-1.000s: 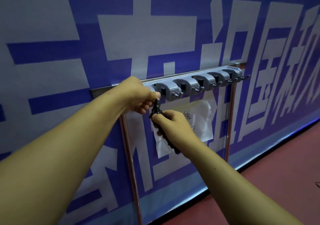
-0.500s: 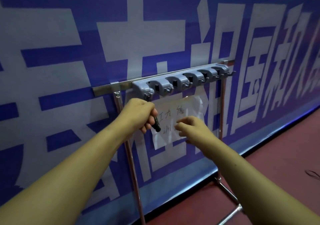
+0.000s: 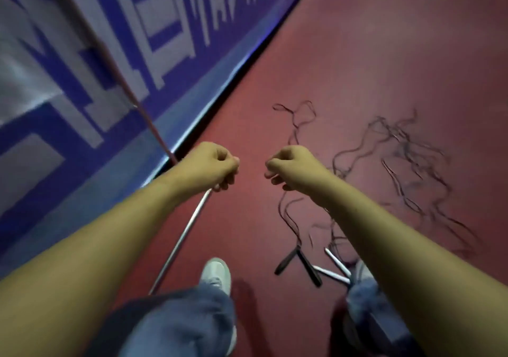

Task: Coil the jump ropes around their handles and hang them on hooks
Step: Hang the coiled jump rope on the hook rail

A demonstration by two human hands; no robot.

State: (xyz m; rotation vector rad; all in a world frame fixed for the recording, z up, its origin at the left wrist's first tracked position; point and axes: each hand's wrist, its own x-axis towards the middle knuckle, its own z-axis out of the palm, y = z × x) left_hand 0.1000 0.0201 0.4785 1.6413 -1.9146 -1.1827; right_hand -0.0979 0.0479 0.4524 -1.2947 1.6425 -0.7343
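Red floor [image 3: 357,54] on the right of the frame carries the loose jump ropes [image 3: 398,136], with black handles [image 3: 308,267] and silver handles [image 3: 336,261] at lower centre; best to stoop for one pair of handles and draw its cord clear of the tangle before coiling. The left hand [image 3: 214,165] and right hand [image 3: 291,168] are curled closed in mid-air, gripping nothing

light: dim, even, indoor | shadows: soft, beside the shoe [image 3: 215,274] | blur: motion smear across banner [image 3: 82,68] and jump ropes [image 3: 406,150] | edges: wide-angle stretching
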